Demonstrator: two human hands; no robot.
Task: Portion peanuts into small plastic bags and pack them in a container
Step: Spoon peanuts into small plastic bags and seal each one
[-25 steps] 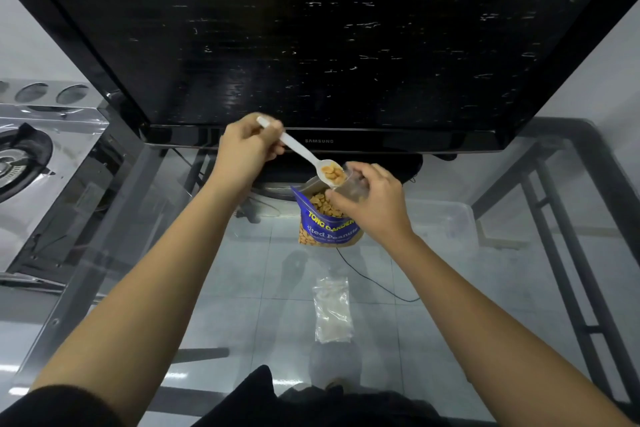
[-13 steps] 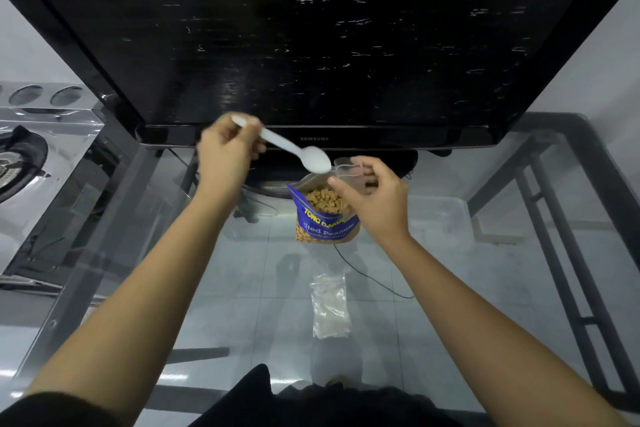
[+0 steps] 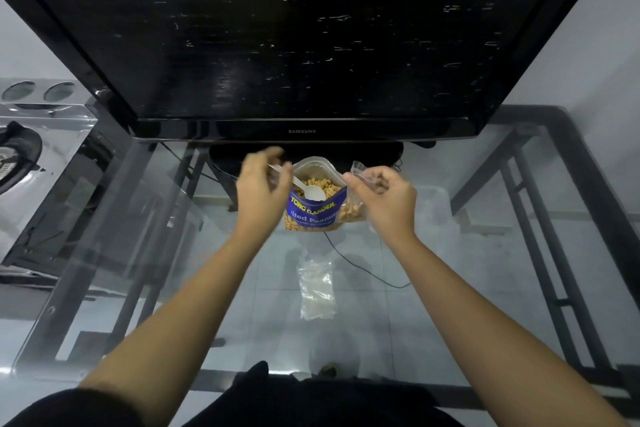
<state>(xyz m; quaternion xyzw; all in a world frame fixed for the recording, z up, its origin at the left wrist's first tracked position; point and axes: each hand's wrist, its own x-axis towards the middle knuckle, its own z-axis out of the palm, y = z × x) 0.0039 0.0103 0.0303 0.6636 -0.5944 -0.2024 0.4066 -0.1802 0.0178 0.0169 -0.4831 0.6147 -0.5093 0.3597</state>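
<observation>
An open blue peanut pouch [image 3: 313,215] stands on the glass table [image 3: 450,288] below the TV. A white plastic spoon [image 3: 310,191] lies with its bowl on the peanuts inside the pouch. My left hand [image 3: 261,189] is at the pouch's left rim, its blurred fingers curled around the spoon's handle. Just right of the pouch, my right hand [image 3: 389,199] pinches the top of a small clear bag [image 3: 353,210], which hangs with some peanuts in its bottom.
A stack of empty small clear bags [image 3: 317,291] lies on the glass nearer to me. A clear plastic container [image 3: 438,203] sits behind my right hand. A large black TV [image 3: 301,45] fills the back. A gas stove [image 3: 20,152] stands at the left.
My left hand swung the emptied spoon down into the pouch, where its bowl now rests on the peanuts. My right hand moved the small bag slightly right of the pouch.
</observation>
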